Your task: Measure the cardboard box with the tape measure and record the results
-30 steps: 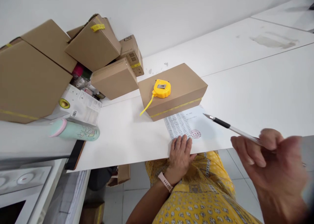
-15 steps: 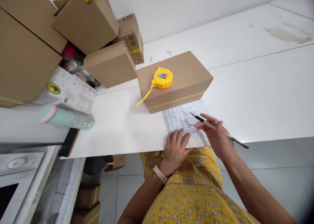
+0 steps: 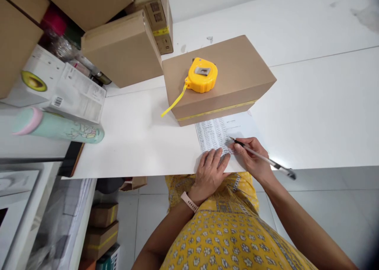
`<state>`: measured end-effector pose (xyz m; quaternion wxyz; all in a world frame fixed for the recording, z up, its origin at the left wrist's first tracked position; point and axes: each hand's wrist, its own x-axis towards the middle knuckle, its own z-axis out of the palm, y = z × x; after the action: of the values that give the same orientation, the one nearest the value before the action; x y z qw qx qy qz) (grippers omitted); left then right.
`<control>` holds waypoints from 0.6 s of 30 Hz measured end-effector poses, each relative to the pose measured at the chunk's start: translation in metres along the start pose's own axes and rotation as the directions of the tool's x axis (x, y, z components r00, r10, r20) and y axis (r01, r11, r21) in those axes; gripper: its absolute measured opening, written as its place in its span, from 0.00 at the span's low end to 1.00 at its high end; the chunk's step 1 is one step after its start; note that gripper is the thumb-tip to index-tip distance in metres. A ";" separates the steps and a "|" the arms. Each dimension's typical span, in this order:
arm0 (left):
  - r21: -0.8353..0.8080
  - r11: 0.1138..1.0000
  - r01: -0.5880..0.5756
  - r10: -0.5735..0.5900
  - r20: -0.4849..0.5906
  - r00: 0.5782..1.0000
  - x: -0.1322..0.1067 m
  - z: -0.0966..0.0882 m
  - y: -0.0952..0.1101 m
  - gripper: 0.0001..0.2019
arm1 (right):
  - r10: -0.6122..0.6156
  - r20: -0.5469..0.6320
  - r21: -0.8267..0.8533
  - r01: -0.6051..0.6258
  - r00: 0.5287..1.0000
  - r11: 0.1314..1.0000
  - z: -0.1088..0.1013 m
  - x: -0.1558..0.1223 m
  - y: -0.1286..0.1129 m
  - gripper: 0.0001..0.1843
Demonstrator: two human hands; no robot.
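A pen (image 3: 257, 154) with a clear barrel and black grip is pinched in my right hand (image 3: 254, 157), its tip low over the printed sheet (image 3: 211, 134); whether it touches the paper I cannot tell. My left hand (image 3: 211, 170) lies flat with fingers stretched on the sheet's lower left edge, at the front of the table. The far side of the sheet meets a closed cardboard box (image 3: 225, 76) sealed with yellow tape. On top of that box rests a yellow tape measure (image 3: 203, 75), its wrist strap hanging over the front edge.
Left on the white table (image 3: 133, 143) lie a mint green bottle (image 3: 65, 127) and a white carton with an avocado picture (image 3: 68, 84). More cardboard boxes (image 3: 124, 49) are stacked at the back left. Small boxes (image 3: 102, 234) stand under the table by a white appliance (image 3: 17, 207).
My right hand has closed in around the pen, nearer the sheet and my left hand. The view has shifted closer to the table. My left hand stays on the sheet.
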<state>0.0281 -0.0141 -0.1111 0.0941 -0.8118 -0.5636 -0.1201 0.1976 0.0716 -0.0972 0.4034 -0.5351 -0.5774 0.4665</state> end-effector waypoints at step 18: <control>0.003 1.000 -0.007 0.007 -0.042 0.999 -0.003 0.005 0.001 0.29 | -0.200 -0.016 -0.255 0.190 0.980 0.948 0.003 -0.005 0.002 0.15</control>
<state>0.0287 -0.0156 -0.1168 0.1074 -0.8109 -0.5589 -0.1359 0.1957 0.0658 -0.1002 0.3880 -0.5319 -0.6736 0.3359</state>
